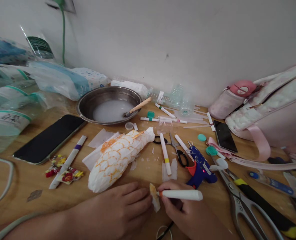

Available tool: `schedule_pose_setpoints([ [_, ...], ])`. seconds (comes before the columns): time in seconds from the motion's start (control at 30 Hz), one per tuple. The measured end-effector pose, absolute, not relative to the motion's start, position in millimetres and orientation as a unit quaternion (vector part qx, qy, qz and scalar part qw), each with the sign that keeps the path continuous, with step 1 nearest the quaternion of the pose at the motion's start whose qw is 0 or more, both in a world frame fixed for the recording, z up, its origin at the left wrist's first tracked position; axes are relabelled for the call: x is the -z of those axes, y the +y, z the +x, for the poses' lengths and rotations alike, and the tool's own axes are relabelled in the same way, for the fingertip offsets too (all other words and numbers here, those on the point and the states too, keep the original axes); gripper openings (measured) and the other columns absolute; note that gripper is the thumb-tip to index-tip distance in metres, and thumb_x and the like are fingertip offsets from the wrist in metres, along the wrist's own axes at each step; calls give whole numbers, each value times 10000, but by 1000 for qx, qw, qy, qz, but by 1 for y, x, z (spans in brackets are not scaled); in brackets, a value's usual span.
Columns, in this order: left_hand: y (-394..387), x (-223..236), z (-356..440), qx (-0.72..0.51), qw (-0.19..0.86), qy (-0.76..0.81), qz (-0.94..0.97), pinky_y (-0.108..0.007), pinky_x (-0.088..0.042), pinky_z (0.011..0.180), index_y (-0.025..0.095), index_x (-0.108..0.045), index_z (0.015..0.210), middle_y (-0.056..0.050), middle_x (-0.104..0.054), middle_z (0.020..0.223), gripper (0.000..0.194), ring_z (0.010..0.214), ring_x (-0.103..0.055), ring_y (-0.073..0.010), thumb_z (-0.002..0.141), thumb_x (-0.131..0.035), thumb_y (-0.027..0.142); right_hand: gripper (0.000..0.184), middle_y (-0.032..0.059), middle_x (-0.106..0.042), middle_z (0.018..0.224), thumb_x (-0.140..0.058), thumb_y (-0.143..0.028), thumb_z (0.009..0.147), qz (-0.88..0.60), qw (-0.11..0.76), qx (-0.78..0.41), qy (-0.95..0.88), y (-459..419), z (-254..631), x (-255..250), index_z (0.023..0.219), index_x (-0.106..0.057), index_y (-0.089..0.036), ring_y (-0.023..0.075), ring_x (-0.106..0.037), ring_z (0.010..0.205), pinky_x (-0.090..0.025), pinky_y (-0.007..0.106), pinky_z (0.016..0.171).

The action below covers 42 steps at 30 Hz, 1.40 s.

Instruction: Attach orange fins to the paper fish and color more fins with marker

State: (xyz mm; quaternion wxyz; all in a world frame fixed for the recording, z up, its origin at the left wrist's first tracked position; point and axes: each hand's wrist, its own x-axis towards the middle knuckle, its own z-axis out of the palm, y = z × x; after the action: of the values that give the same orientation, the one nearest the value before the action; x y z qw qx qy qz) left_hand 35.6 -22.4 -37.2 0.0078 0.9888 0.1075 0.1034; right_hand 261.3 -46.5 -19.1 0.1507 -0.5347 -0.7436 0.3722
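My right hand is closed around a white marker, its orange tip against a small pale piece coloured orange on its upper part. The fingers of my left hand are curled together, fingertips holding that piece's left edge against the table; its material I cannot make out. Just beyond my left hand lies a white fish-shaped body with orange scale lines and an orange patch. A capped yellow-banded marker rests beyond my right hand, near black-handled scissors and a blue glue gun.
A metal bowl of cloudy liquid holds a wooden-handled brush. A phone and purple-banded marker lie left. Large shears lie right, before a pink bag. Plastic bottles crowd the left edge.
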Motion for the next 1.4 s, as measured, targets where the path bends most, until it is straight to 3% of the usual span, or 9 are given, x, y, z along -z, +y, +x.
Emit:
schedule_pose_setpoints([
  [0.17,-23,38,36,-106,5,109,988,-340,-407,976,184,-669,985,-26,-664,1144,192,1052,-580,-202,973,-495,264,187,1,-671,792,-469,-152,838,-545,131,-367,-742,-46,261,20,912,-634,-200,129,-628,684,-474,201,597],
  [0.3,-23,36,37,-108,7,115,987,-344,-410,973,184,-669,990,-19,-665,1132,215,1036,-585,-198,986,-474,273,200,26,-691,917,-460,-165,871,-527,167,-375,-744,-46,262,21,993,-615,-195,147,-651,810,-499,226,713],
  [0.43,-22,35,38,-116,6,110,987,-334,-419,956,180,-674,979,-19,-669,1114,215,1028,-583,-193,981,-479,270,187,12,-680,852,-454,-163,876,-532,165,-374,-741,-46,261,21,963,-614,-200,133,-639,729,-494,217,659],
  [0.57,-22,35,37,-108,9,109,988,-343,-416,964,185,-670,982,-13,-666,1117,209,1028,-584,-194,984,-470,247,192,17,-693,943,-457,-164,887,-524,196,-356,-749,-47,260,22,996,-609,-206,140,-647,863,-485,228,781],
  [0.93,-22,36,37,-97,10,109,989,-344,-390,982,191,-662,972,-11,-664,1131,214,1045,-574,-197,990,-459,259,173,8,-693,903,-460,-170,890,-532,179,-375,-737,-45,258,22,958,-616,-202,136,-651,811,-486,226,738],
  [1.03,-22,35,37,-105,15,111,988,-341,-390,976,191,-663,964,-10,-668,1128,230,1025,-583,-192,995,-451,273,188,18,-692,945,-463,-167,888,-521,200,-363,-746,-46,257,23,1001,-610,-196,138,-649,870,-478,223,792],
  [1.4,-22,37,37,-105,11,112,988,-348,-389,976,184,-661,956,-18,-663,1119,205,1032,-572,-200,983,-467,242,150,-11,-654,759,-476,-162,841,-534,162,-375,-740,-47,258,20,882,-615,-201,114,-602,629,-455,192,569],
])
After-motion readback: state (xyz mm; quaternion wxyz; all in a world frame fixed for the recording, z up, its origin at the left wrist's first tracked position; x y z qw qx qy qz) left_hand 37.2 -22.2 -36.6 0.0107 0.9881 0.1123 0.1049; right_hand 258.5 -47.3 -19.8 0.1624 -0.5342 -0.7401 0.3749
